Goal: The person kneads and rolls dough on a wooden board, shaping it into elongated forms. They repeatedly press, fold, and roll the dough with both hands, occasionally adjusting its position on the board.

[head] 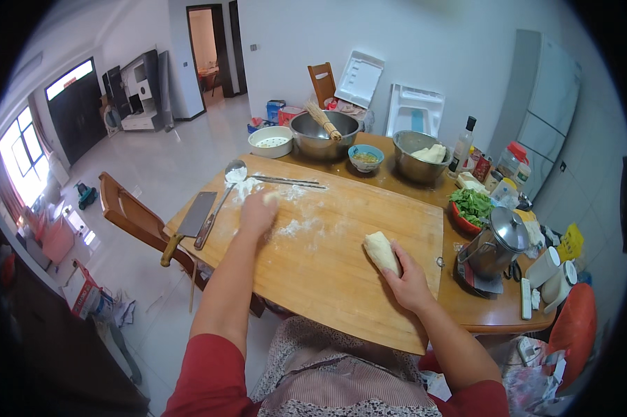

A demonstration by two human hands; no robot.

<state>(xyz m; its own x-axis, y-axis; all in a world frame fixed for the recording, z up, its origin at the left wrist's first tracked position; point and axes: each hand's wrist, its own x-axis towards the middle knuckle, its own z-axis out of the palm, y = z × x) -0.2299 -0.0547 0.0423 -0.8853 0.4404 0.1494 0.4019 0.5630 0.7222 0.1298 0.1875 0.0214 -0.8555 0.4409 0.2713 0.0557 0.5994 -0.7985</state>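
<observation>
My right hand [408, 281] grips the lower end of a thick roll of pale dough [380, 250], which lies on the right part of a large wooden board [339, 292]. Over the board's left part is my left hand [258, 215], its fingers blurred and bent. A pale patch shows at its fingertips, and I cannot tell whether it is dough or flour. White flour [298, 227] is scattered beside that hand. Just beyond it are a metal ladle [235, 174] with flour in its bowl and a pair of dark chopsticks [287, 181].
A cleaver [197, 213] lies at the board's left edge, its handle overhanging. Behind the board stand a steel basin [325, 136], a patterned bowl [365, 158] and a steel bowl with dough [417, 161]. Leafy greens [471, 206] and a lidded metal pot [496, 245] stand right.
</observation>
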